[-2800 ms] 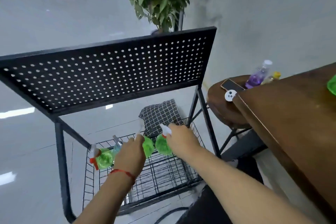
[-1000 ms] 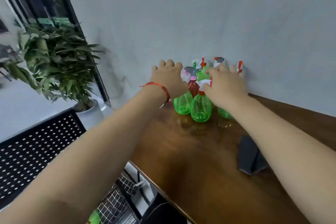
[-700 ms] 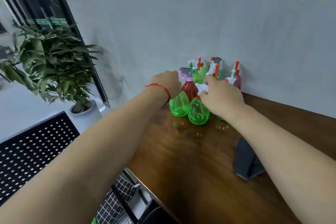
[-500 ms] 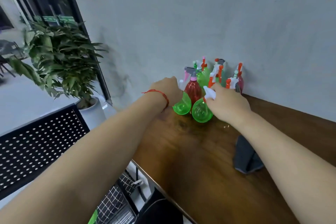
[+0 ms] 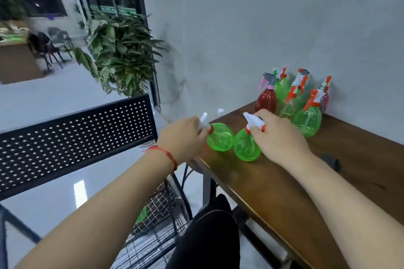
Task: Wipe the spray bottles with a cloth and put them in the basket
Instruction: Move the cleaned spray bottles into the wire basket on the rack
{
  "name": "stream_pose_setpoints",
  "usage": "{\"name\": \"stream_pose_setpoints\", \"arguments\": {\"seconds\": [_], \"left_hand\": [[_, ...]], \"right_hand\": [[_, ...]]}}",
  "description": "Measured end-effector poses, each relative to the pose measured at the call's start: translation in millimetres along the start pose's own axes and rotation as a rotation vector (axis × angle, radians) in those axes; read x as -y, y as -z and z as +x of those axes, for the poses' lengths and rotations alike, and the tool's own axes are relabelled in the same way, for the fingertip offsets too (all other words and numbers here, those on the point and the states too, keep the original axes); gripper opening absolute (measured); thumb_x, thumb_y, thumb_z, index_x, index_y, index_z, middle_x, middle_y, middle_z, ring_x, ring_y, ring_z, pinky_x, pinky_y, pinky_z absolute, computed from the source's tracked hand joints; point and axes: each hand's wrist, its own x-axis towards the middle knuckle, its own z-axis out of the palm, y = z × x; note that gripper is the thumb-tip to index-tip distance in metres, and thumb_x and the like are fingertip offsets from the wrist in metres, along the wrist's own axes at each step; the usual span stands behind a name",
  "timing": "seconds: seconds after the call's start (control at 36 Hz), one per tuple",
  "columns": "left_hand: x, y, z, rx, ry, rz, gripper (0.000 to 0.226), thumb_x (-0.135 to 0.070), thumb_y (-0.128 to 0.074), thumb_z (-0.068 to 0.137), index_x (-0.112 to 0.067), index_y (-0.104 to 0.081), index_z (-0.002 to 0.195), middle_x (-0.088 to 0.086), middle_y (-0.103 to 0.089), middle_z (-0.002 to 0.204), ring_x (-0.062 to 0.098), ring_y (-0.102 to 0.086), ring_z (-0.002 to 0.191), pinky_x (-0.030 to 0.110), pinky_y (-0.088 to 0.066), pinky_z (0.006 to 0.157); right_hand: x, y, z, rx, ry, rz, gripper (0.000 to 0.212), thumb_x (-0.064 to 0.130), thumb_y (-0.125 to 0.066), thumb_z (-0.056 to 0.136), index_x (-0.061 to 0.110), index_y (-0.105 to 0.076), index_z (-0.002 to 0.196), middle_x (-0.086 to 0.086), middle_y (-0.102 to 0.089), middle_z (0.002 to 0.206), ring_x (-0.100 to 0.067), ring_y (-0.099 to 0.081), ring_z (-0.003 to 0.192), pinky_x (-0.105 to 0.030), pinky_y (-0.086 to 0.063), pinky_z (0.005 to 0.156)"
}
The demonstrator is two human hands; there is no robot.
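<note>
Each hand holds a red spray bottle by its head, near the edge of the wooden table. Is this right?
Not quite: the held bottles are green, not red. In the head view the left hand holds the left green bottle and the right hand holds the right green bottle, each by its head, near the table edge.

The person's left arm (image 5: 98,214) and right arm (image 5: 349,203) were both bare, from the hands right to the edge of the picture. A thin red string (image 5: 169,155) went round the wrist just behind the left hand (image 5: 182,137), like a little bracelet. One part of the string was a bit thicker than the rest. The right hand (image 5: 278,138) was bare too. Down low, the person's leg was covered in plain black trousers (image 5: 207,238), smooth and dark all over.
</note>
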Motion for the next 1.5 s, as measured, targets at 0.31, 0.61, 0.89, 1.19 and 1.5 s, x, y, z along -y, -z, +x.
{"name": "stream_pose_setpoints", "arguments": {"seconds": [0.31, 0.61, 0.89, 1.19, 1.5], "left_hand": [[122, 35, -104, -0.071, 0.240, 0.023, 0.039, -0.052, -0.041, 0.107, -0.024, -0.055, 0.084, -0.001, -0.065, 0.079, 0.023, -0.063, 0.074, 0.041, -0.057, 0.074], [215, -50, -147, 0.097, 0.460, 0.029, 0.048, -0.066, -0.022, 0.107, -0.031, -0.054, 0.099, -0.005, -0.070, 0.086, 0.020, -0.069, 0.084, 0.041, -0.058, 0.082], [290, -137, -190, 0.279, 0.621, 0.014, 0.048, -0.065, -0.019, 0.106, -0.030, -0.050, 0.100, -0.005, -0.069, 0.088, 0.013, -0.070, 0.080, 0.040, -0.062, 0.080], [364, -155, -233, 0.363, 0.743, 0.213, 0.064, -0.041, -0.002, 0.095, -0.027, -0.060, 0.118, -0.005, -0.055, 0.089, 0.011, -0.046, 0.057, 0.030, -0.029, 0.048], [387, -169, -245, 0.200, 1.005, 0.078, 0.047, -0.035, -0.023, 0.115, -0.017, -0.034, 0.157, 0.015, -0.073, 0.110, 0.013, -0.047, 0.052, 0.033, -0.031, 0.051]], "right_hand": [[119, -54, -13, 0.140, 0.277, 0.098, 0.022, 0.047, -0.051, 0.103, 0.026, -0.055, 0.099, 0.001, -0.060, 0.077, -0.037, -0.058, 0.080, -0.042, -0.046, 0.067], [151, -182, -11, 0.432, 0.282, 0.074, 0.014, 0.041, -0.052, 0.098, 0.030, -0.059, 0.104, -0.002, -0.066, 0.092, -0.034, -0.062, 0.084, -0.038, -0.051, 0.070], [142, -313, -3, 0.676, 0.157, 0.024, 0.022, 0.030, -0.051, 0.102, 0.024, -0.061, 0.121, -0.002, -0.062, 0.105, -0.030, -0.055, 0.091, -0.035, -0.036, 0.065], [159, -401, -2, 0.753, 0.089, -0.042, 0.052, 0.021, -0.044, 0.103, 0.019, -0.040, 0.156, -0.019, -0.066, 0.128, -0.039, -0.066, 0.103, -0.038, -0.051, 0.073], [158, -437, 3, 0.729, 0.073, -0.003, 0.050, 0.014, -0.042, 0.105, 0.028, -0.044, 0.153, -0.022, -0.067, 0.122, -0.043, -0.065, 0.105, -0.040, -0.051, 0.077]]}}
